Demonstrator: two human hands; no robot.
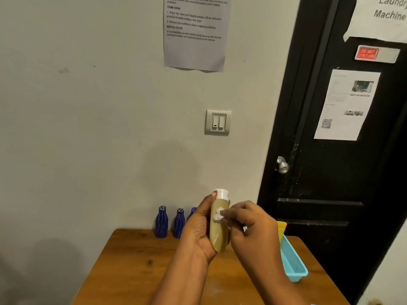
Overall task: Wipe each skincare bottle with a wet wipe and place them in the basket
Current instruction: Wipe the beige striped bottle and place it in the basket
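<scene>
wiping the tan bottle

left hand grips the white-capped tan bottle upright above the wooden surface. right hand pinches a wet wipe against it. turquoise basket sits right; blue bottles behind.

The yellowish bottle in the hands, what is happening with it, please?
A person is cleaning it. The left hand grips the yellowish bottle cap up above the wooden table, and the right hand pinches a small white wet wipe against its upper side. Three blue bottles stand by the wall behind, one mostly hidden. The light blue basket sits at the right, its inside mostly out of view.
</scene>
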